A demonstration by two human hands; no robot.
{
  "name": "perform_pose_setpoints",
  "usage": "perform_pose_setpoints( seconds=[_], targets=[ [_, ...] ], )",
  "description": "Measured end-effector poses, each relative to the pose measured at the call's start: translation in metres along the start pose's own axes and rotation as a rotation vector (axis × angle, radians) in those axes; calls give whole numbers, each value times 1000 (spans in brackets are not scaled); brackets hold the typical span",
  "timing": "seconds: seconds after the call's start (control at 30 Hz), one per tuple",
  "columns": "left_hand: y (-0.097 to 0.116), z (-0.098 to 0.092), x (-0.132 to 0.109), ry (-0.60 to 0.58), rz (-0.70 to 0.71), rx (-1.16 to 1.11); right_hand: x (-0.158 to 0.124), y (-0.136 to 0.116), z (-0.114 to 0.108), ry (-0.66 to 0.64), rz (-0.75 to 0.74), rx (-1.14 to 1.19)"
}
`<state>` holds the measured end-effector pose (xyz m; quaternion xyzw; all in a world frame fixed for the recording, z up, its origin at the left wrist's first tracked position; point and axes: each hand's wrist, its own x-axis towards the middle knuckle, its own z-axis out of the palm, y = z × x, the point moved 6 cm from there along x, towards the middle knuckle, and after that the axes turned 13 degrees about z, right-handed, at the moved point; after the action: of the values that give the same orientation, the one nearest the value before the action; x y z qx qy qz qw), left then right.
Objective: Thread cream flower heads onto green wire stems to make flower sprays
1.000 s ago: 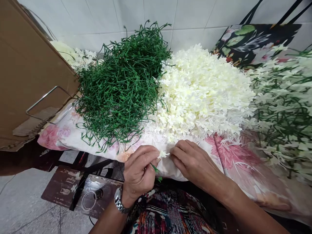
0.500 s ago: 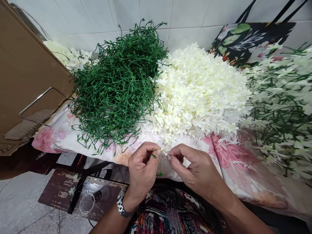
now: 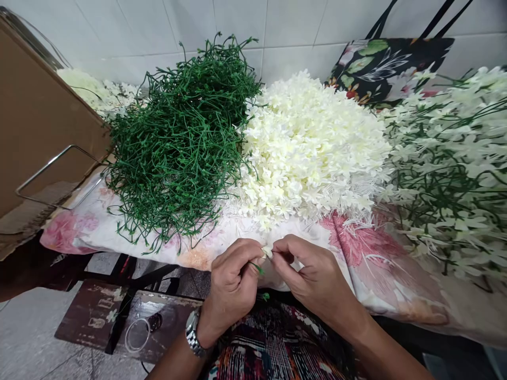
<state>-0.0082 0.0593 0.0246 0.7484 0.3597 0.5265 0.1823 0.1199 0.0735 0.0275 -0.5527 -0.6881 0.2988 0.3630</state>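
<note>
My left hand [image 3: 233, 279], with a metal watch on its wrist, is closed around a green plastic flower stem [image 3: 258, 268]; most of the stem is hidden by the fingers. A small white artificial flower [image 3: 268, 252] sits between the fingertips of both hands. My right hand [image 3: 311, 272] pinches at the flower's right side. Another green stem tip [image 3: 265, 296] shows below the hands, against the patterned clothing. Beyond my hands lie a heap of green stems [image 3: 178, 137] on the left and a heap of white flowers [image 3: 312, 148] on the right.
White flowers on green stems [image 3: 455, 174] are piled at the right. Behind them stands a black floral bag [image 3: 388, 68]. A cardboard box [image 3: 43, 105] rises on the left. The floral cloth [image 3: 158, 256] covers the work surface; a dark wooden bench [image 3: 87, 316] is below.
The white flower now shows more clearly between my fingertips, and my hands are closer together. The surroundings have shifted slightly left in view.
</note>
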Motion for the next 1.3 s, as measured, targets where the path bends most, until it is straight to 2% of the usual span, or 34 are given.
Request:
perform_pose_setpoints(
  seconds=[0.1, 0.23, 0.3, 0.6, 0.83, 0.97, 1.13, 1.3],
  targets=[
    [-2, -1, -3, -11, -61, -78, -4, -3, 0, 19, -66, -27],
    [-15, -1, -11, 19, -320, -203, -10, -7, 0, 27, -135, -52],
    [-19, 0, -12, 43, -407, -239, -11, -9, 0, 29, -160, -71],
    [-21, 8, -7, 97, -511, -405, -14, -12, 0, 33, -215, -62],
    [-28, 18, -18, 282, -788, -702, -12, -6, -10, 2, -139, -3],
    [-24, 23, -15, 302, -784, -740, -13, -7, -7, -20, -170, 45],
    [-25, 27, -17, 281, -730, -667, -14, -2, -8, 72, -141, 64],
    [-27, 27, -22, 171, -699, -591, -13, 4, -11, 87, -87, 38]
  ],
)
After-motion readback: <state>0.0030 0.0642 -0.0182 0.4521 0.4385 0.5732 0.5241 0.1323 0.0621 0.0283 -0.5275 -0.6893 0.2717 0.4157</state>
